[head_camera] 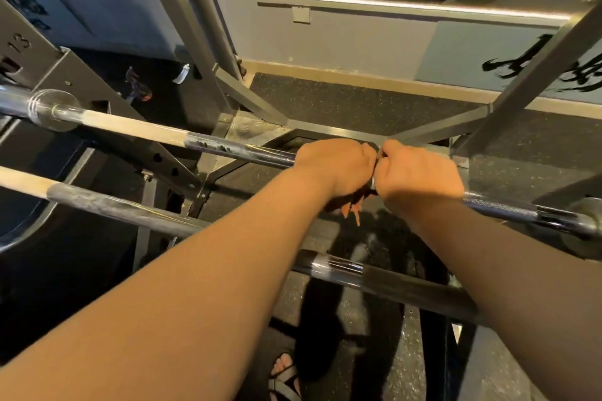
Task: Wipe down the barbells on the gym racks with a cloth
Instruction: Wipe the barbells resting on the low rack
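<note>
The barbell [241, 150] is dark glossy chrome, with a pale whitish stretch toward nine o'clock and a fine cross-hatched knurl toward three o'clock. The lower bar [123, 207] is dull grey, also pale at its nine o'clock end. An orange-red cloth [353, 208] shows at the centre. The floor [358, 101] is black with light speckles. The rack [182, 26] is grey. At twelve o'clock the wall [358, 39] is grey-blue, with tan skirting [325, 73] and a white light strip [391, 4]. Black brush lettering [508, 67] sits at two o'clock.
</note>
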The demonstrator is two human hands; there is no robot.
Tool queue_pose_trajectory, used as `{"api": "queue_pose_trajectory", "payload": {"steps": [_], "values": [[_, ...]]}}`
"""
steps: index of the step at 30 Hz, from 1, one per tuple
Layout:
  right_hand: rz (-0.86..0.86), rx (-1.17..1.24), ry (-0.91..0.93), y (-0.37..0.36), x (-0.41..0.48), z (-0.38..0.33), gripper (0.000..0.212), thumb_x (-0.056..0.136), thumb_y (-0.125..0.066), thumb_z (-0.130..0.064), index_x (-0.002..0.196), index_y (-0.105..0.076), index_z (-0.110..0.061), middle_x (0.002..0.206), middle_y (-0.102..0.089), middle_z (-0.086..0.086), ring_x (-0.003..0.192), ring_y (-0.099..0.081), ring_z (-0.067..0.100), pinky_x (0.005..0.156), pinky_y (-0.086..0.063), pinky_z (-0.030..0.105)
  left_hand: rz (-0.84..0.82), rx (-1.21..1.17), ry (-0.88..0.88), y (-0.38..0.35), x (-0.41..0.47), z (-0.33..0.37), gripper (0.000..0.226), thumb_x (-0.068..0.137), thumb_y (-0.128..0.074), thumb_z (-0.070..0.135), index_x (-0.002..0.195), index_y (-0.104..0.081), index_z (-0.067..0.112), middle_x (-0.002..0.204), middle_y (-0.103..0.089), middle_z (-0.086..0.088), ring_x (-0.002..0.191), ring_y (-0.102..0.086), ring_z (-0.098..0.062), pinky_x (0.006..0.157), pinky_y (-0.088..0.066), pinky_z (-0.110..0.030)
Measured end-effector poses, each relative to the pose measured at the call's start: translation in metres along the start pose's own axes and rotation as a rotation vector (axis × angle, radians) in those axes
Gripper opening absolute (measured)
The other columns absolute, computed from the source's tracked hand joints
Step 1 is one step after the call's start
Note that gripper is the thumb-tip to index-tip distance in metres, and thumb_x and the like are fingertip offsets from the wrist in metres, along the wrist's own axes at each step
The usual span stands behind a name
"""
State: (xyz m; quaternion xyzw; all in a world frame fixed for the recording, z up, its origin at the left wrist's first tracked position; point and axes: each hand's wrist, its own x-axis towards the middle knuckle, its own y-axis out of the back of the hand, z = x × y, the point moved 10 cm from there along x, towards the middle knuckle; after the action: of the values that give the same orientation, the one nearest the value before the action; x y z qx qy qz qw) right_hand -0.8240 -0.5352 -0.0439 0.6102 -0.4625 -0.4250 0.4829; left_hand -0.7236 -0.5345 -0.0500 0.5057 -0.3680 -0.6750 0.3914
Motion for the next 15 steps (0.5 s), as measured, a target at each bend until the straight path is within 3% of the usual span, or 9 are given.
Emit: {"api": "queue_pose_trajectory", "payload": {"steps": [2, 5, 8, 11, 15], "values": [[-0.003, -0.004, -0.001, -0.001, 0.001, 0.001, 0.02, 0.103, -0.03, -0.034, 0.095, -0.045, -0.024, 0.085, -0.057, 0.002, 0.076, -0.052, 0.026, 0.068, -0.038, 0.036, 0.071, 0.085, 0.02, 0.001, 0.0, -0.001, 0.026, 0.106, -0.031, 0.03, 0.085, -0.046, 0.024, 0.093, -0.059, 0.001, 0.089, -0.057, -0.026, 0.073, -0.042, -0.042], [-0.02, 0.0, -0.004, -0.001, 0.001, -0.001, 0.02, 0.104, -0.03, -0.034, 0.095, -0.046, -0.024, 0.085, -0.056, 0.002, 0.078, -0.054, 0.026, 0.069, -0.039, 0.037, 0.312, 0.137, -0.026, 0.01, -0.018, 0.007, 0.02, 0.105, -0.038, 0.029, 0.095, -0.054, 0.023, 0.096, -0.064, 0.001, 0.086, -0.06, -0.025, 0.069, -0.041, -0.043], [-0.035, 0.009, -0.011, 0.001, 0.0, -0.001, 0.022, 0.104, -0.03, -0.034, 0.097, -0.048, -0.023, 0.088, -0.059, 0.003, 0.081, -0.057, 0.027, 0.074, -0.048, 0.04, 0.399, -0.001, -0.094, 0.01, -0.038, -0.003, 0.037, 0.107, -0.027, 0.04, 0.104, -0.06, 0.025, 0.098, -0.063, 0.004, 0.095, -0.058, -0.02, 0.089, -0.044, -0.043], [-0.055, 0.015, -0.007, 0.003, -0.001, -0.002, 0.025, 0.104, -0.029, -0.033, 0.102, -0.051, -0.023, 0.089, -0.061, 0.004, 0.081, -0.057, 0.027, 0.078, -0.051, 0.043, 0.392, -0.016, -0.036, 0.005, -0.049, -0.032, 0.057, 0.104, -0.008, 0.048, 0.109, -0.06, 0.025, 0.103, -0.061, 0.005, 0.11, -0.056, -0.018, 0.119, -0.027, -0.047], [-0.062, -0.008, -0.002, 0.001, 0.0, -0.003, 0.024, 0.105, -0.028, -0.032, 0.102, -0.05, -0.023, 0.09, -0.061, 0.004, 0.08, -0.056, 0.026, 0.074, -0.044, 0.04, 0.394, 0.035, 0.196, 0.01, -0.043, -0.049, 0.052, 0.106, -0.014, 0.04, 0.108, -0.063, 0.02, 0.109, -0.064, -0.001, 0.118, -0.056, -0.024, 0.125, -0.008, -0.056]]}}
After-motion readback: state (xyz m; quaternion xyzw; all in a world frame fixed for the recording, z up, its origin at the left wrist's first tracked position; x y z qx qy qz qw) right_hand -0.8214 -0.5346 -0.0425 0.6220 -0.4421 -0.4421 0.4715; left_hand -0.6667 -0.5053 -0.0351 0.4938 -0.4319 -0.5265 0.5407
